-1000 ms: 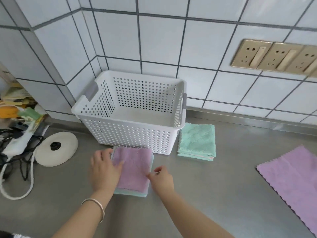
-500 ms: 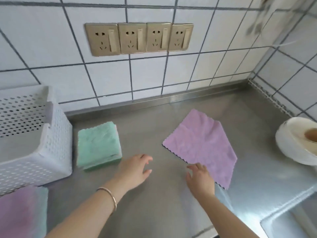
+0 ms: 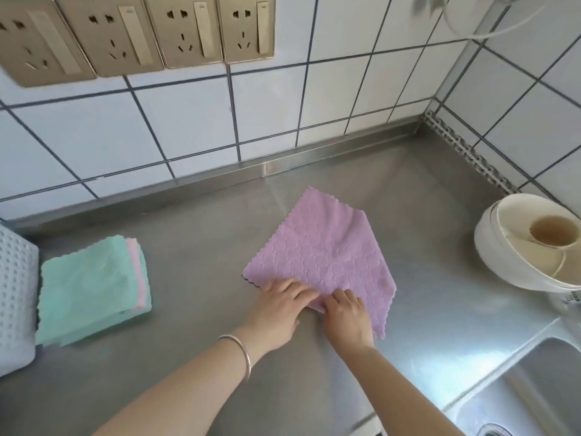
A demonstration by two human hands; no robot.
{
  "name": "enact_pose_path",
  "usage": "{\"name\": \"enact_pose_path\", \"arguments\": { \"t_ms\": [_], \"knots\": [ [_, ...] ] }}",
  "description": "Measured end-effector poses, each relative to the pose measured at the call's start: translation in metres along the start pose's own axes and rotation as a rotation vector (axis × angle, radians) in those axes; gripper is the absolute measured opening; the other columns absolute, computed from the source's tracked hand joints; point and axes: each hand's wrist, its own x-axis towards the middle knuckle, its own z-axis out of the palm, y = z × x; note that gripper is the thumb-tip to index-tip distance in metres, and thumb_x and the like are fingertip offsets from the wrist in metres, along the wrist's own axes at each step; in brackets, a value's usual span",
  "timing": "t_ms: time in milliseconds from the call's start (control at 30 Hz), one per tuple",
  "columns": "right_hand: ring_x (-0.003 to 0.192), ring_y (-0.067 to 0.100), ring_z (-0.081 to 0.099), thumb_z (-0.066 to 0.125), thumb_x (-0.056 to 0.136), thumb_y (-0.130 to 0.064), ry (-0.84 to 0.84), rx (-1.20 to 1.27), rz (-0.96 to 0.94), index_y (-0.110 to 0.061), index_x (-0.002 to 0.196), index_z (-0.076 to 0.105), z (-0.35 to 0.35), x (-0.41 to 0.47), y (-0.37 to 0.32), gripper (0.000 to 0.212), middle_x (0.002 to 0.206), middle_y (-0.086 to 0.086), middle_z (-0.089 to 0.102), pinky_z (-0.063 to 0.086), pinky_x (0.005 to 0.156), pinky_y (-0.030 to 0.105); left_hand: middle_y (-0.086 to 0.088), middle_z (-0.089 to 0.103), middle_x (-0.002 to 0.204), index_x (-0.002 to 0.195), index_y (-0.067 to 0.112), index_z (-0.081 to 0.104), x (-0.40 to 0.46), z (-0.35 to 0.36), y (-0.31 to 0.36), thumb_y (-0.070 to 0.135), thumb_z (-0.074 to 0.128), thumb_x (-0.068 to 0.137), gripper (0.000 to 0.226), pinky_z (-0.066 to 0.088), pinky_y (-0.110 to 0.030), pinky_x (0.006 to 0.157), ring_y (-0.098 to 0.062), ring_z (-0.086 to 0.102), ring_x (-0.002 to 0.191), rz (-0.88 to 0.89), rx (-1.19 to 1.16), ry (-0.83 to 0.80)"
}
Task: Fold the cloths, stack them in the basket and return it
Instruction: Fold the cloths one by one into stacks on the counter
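Observation:
A purple cloth [image 3: 323, 250] lies unfolded and flat on the steel counter, turned like a diamond. Both my hands rest on its near edge: my left hand [image 3: 278, 305] with fingers laid flat on the fabric, my right hand [image 3: 347, 313] beside it with fingers curled onto the cloth's edge. To the left lies a folded stack of green and pink cloths [image 3: 94, 287]. The white perforated basket [image 3: 15, 294] shows only as a corner at the far left edge.
A white bowl-like container [image 3: 528, 243] stands at the right by the tiled corner. A steel sink [image 3: 518, 394] opens at the lower right. Four wall sockets [image 3: 135, 33] sit on the tiled wall above the counter.
The view swung right, away from the basket and the purple-topped stack. Both hands left that stack and reached forward onto the near edge of the flat purple cloth.

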Motion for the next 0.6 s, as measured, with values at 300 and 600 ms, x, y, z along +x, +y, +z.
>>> {"name": "enact_pose_path", "arguments": {
  "t_ms": [300, 600],
  "knots": [
    [0.060, 0.013, 0.043, 0.040, 0.090, -0.022, -0.195, 0.308, -0.254, -0.018, 0.090, 0.060, -0.108, 0.016, -0.010, 0.020, 0.069, -0.009, 0.053, 0.034, 0.058, 0.025, -0.002, 0.071, 0.099, 0.096, 0.022, 0.065, -0.027, -0.051, -0.051, 0.027, 0.042, 0.090, 0.024, 0.043, -0.031, 0.077, -0.030, 0.063, 0.094, -0.307, -0.286, 0.152],
    [0.067, 0.020, 0.044, 0.064, 0.081, -0.029, -0.242, 0.012, -0.223, -0.026, 0.055, 0.033, -0.200, 0.049, -0.068, 0.041, 0.057, -0.008, 0.042, 0.031, 0.051, 0.027, 0.022, 0.070, 0.079, 0.075, 0.039, 0.067, -0.129, -0.190, -0.108, 0.027, 0.065, 0.085, 0.015, 0.046, -0.020, 0.075, 0.002, 0.063, 0.078, -0.482, -0.506, 0.448]
  ]
}}
